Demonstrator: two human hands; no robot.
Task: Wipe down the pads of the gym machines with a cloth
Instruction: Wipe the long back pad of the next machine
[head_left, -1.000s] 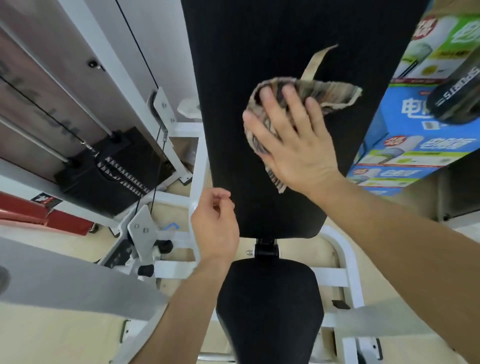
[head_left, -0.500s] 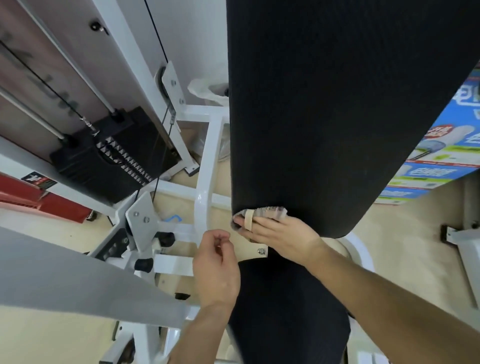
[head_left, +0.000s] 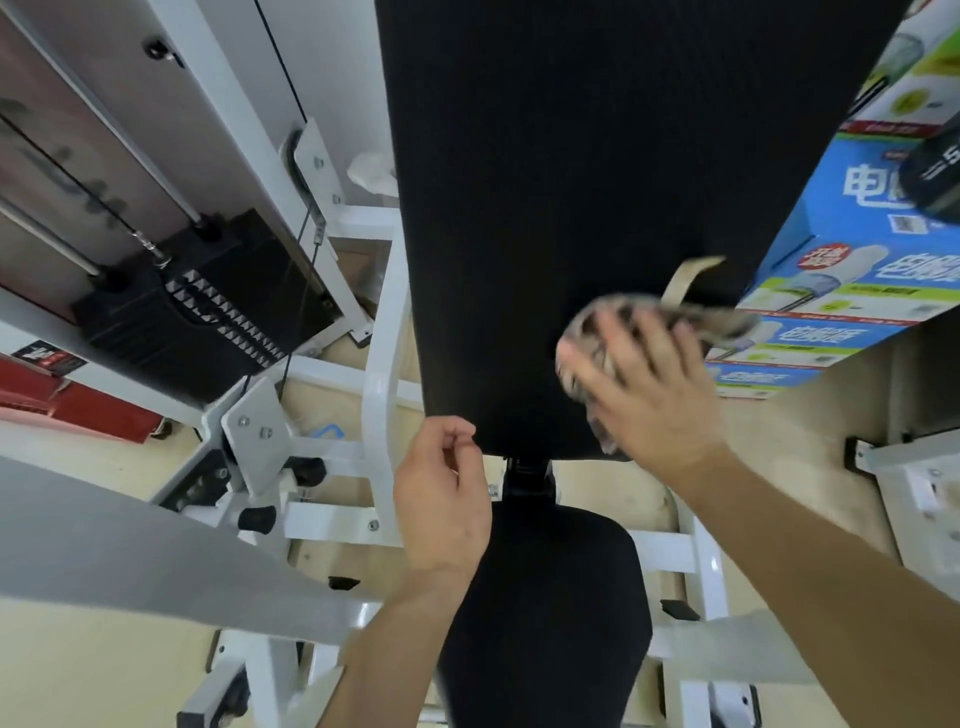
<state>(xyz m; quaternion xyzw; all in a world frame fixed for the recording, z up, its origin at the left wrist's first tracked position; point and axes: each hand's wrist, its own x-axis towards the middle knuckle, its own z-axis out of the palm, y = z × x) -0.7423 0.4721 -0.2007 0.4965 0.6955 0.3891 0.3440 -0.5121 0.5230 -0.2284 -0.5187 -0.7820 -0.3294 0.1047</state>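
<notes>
Cloth (head_left: 589, 327) lay on the lower right corner of the back pad (head_left: 571, 156), pinned under my right hand (head_left: 649, 395), fingers straight and spread, pressing rather than gripping. It looked soft, light and limp, likely to bunch, so best held with a broad palm over its middle. Left hand (head_left: 441, 493) hung below the pad's lower left edge, loosely curled and holding nothing.

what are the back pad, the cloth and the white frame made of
Back pad: looks like black vinyl or synthetic leather, matte, with a fine ribbed grain.
Cloth: soft fabric, patterned brown and cream, crumpled; motion blur hides the weave.
White frame: probably painted steel tube, with glossy highlights and bolted joints.
</notes>
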